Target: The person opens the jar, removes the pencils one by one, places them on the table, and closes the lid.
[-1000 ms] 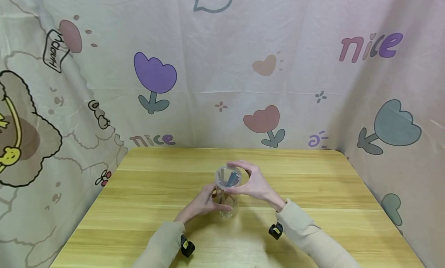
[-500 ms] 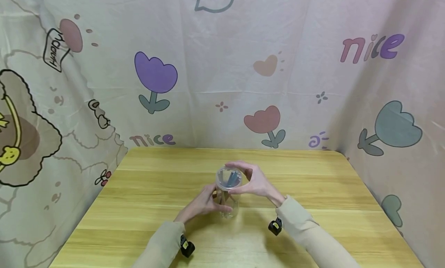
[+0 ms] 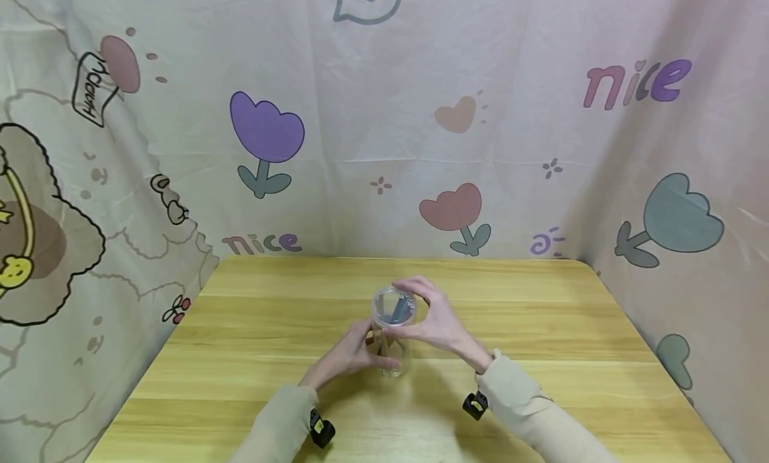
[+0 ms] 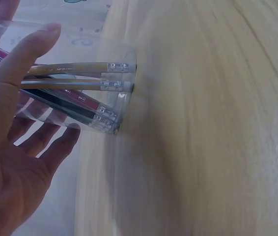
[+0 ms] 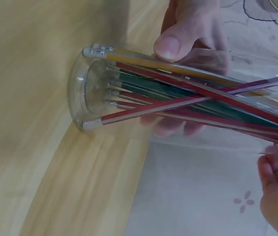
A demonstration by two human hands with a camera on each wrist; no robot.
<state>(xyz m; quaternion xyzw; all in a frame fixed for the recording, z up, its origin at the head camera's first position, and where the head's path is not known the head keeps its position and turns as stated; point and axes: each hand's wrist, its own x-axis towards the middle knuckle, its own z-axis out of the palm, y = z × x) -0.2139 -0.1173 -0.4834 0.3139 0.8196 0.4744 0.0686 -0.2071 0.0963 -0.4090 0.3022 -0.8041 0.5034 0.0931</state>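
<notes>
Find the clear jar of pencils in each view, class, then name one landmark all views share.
Head: jar at lower centre, between left hand and right hand.
Left wrist: jar at upper left, base pointing right.
Right wrist: jar across the upper middle to the right edge, base pointing left.
Shared landmark: the wooden table.

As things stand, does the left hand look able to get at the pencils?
Probably not: the left hand grips the clear jar from outside, so the jar stands between that hand and the pencils.
</notes>
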